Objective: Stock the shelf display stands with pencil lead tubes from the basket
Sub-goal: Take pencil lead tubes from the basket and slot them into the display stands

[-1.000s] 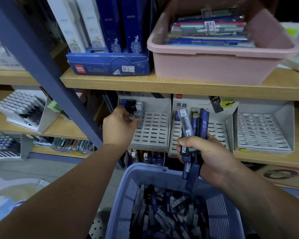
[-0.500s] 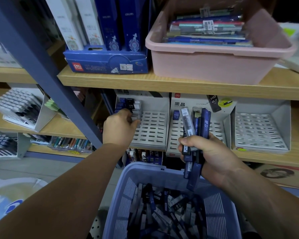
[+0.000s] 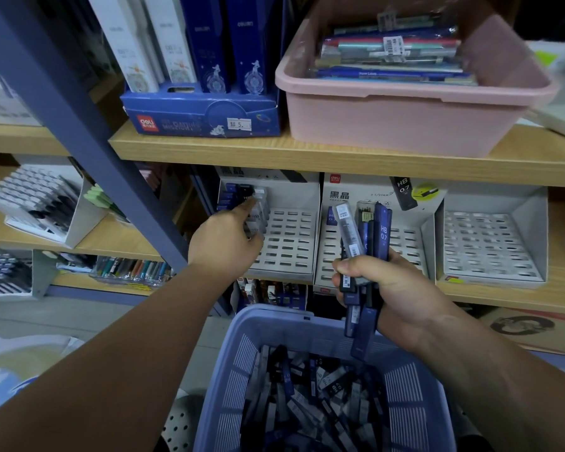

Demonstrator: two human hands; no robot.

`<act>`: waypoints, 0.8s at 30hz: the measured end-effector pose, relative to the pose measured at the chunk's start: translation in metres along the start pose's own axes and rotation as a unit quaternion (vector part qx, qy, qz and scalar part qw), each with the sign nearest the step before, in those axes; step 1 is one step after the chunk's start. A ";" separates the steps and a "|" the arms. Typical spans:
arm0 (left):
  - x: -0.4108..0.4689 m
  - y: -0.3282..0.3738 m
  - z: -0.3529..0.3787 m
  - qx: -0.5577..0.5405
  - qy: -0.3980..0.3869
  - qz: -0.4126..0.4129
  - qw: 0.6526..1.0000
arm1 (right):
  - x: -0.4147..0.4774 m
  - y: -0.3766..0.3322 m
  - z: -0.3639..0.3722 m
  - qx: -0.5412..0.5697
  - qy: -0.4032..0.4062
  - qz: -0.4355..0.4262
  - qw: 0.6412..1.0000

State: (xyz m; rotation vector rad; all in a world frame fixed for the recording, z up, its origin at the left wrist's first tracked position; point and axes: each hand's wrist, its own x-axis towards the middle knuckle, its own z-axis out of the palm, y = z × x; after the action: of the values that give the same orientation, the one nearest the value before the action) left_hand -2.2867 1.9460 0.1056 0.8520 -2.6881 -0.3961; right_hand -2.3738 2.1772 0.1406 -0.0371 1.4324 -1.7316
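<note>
stationery shop: wood shelves (image 3: 340, 161) w/ price-stickered deli box (image 3: 183, 115), slotted display stands (image 3: 490, 243), pen racks (image 3: 36, 203).

The left hand (image 3: 224, 244) is hiding its own fingertips against the tubes (image 3: 259, 212) in the left stand (image 3: 294, 243); any grip is not showing. The right hand (image 3: 393, 295) is covering the middle of its bundle (image 3: 381, 230). The bottom edge is cutting off the basket (image 3: 274, 321).

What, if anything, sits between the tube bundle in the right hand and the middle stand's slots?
Nothing visible. The right hand grips the tube bundle in front of the middle stand, whose visible slots are mostly bare. The left hand is over at the left stand, at the tubes there, clear of that path.
</note>
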 end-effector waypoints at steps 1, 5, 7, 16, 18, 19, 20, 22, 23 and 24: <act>0.002 0.001 -0.002 -0.005 -0.022 -0.009 1.000 | 0.000 0.000 0.000 0.000 -0.002 0.001 1.000; 0.007 0.004 -0.009 -0.034 -0.087 -0.027 0.995 | -0.001 0.000 -0.001 -0.003 -0.004 0.004 1.000; 0.007 0.006 -0.011 -0.036 -0.089 -0.026 0.995 | -0.001 0.000 -0.001 0.000 -0.004 0.004 1.000; 0.005 -0.008 -0.015 -0.061 0.053 -0.002 0.997 | -0.002 0.001 0.003 -0.006 -0.017 0.003 1.000; 0.004 -0.008 -0.015 -0.058 0.054 0.007 0.997 | -0.004 0.002 0.004 -0.006 -0.018 0.004 1.000; 0.003 -0.008 -0.015 -0.058 0.048 0.010 0.997 | -0.004 0.002 0.004 -0.006 -0.018 0.005 1.000; 0.001 -0.008 -0.014 -0.057 0.040 0.013 0.997 | -0.004 0.002 0.004 -0.004 -0.016 0.006 1.000; -0.001 -0.006 -0.016 -0.063 0.044 0.015 0.997 | -0.004 0.001 0.004 -0.004 -0.012 0.010 1.000; -0.004 -0.001 -0.018 -0.085 0.052 0.006 0.995 | -0.004 0.001 0.005 -0.005 -0.013 0.015 1.000; -0.007 0.007 -0.023 -0.136 0.052 -0.017 0.989 | -0.005 0.001 0.006 -0.005 -0.017 0.020 1.000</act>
State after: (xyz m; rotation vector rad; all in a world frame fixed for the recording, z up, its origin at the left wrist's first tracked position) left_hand -2.2766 1.9524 0.1278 0.8144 -2.4526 -0.6870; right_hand -2.3671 2.1753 0.1444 -0.0423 1.4083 -1.6837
